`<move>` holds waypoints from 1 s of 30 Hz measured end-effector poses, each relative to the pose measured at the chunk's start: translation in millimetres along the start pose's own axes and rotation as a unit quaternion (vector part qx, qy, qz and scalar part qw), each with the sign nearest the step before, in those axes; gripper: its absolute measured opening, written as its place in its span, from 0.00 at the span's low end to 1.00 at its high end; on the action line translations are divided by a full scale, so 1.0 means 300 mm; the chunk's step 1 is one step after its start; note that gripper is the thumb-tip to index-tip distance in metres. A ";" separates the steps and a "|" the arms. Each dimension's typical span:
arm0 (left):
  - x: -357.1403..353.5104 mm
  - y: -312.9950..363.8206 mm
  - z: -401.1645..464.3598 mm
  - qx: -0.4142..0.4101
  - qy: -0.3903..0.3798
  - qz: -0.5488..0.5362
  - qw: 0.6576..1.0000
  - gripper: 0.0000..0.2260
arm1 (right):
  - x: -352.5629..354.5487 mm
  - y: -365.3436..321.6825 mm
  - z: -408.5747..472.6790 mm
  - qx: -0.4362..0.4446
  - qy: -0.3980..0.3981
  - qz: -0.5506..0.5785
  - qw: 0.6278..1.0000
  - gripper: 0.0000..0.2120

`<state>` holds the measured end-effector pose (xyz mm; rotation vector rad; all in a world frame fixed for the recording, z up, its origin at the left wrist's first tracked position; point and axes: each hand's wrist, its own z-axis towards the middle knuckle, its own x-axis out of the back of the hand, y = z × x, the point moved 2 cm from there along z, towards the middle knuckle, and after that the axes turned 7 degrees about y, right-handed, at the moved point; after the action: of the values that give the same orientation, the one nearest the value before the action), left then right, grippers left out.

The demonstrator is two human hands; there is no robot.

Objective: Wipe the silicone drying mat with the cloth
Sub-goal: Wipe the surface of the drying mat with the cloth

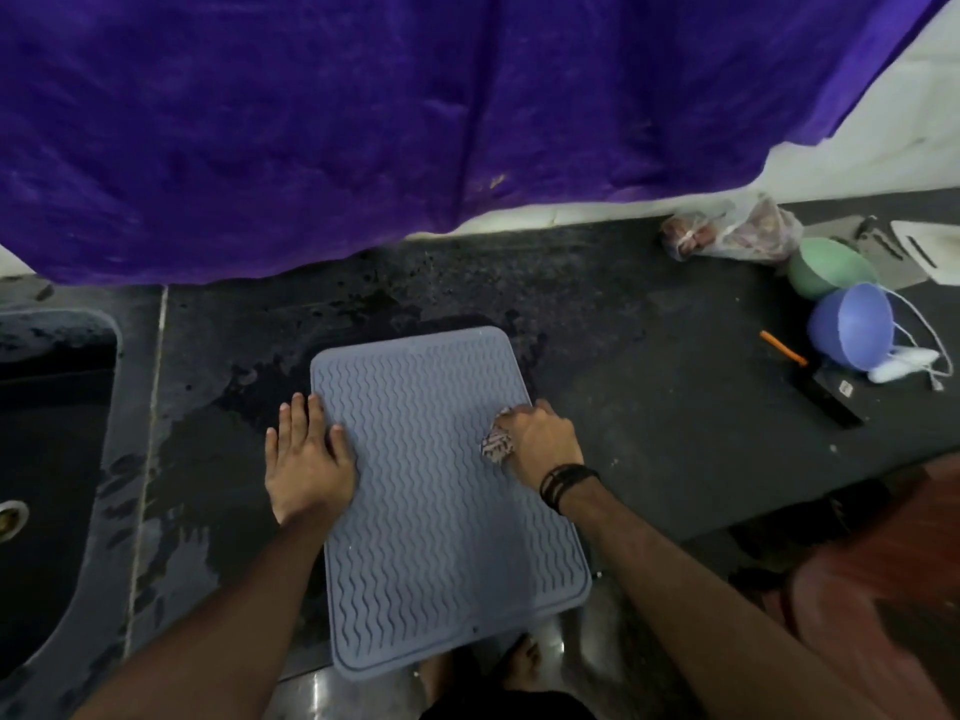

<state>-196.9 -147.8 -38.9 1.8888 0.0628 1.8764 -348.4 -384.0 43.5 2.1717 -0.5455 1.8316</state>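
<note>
Mat, grey-blue and ribbed with wavy lines, lies flat on the dark desk, its near end hanging past the desk edge above the floor. The left hand rests flat with straight fingers on the mat's left border, part on the mat and part on the desk, a wide and empty grip. The right hand has its fingers curled round a bunched, patterned cloth, a closed grip on it, pressing it onto the mat near the right edge. I judge the wiping under way, with most of the surface yet to cover. The main risk is the overhang: a hard stroke toward the body could drag the mat off the desk, since only the flat left hand pins it. The desk behind and left of the mat looks wet, so the mat may slide, and a stroke that runs off the edge could pick up that wet grime. The ribs could also hold residue if strokes only run across them. As for containers, the sink at left looks dark, its contents unclear; the green bowl and blue bowl at right lie tipped, and I cannot tell what they hold; a clear bag beyond holds something reddish.
</note>
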 end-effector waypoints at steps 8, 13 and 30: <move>0.011 0.007 -0.009 -0.003 0.005 -0.012 1.000 0.30 | -0.048 0.014 -0.283 0.001 -0.007 0.029 1.000 0.17; 0.021 -0.002 -0.019 -0.018 -0.007 -0.016 1.000 0.33 | -0.021 0.003 -0.225 -0.007 0.002 0.040 0.999 0.17; 0.005 0.005 -0.248 -0.051 0.003 0.022 0.998 0.32 | -0.089 0.022 -0.580 0.023 -0.027 0.013 0.999 0.16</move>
<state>-268.1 -126.7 -40.6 1.8296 -0.0722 1.8779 -509.9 -313.7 48.1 2.2605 -0.5509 1.8217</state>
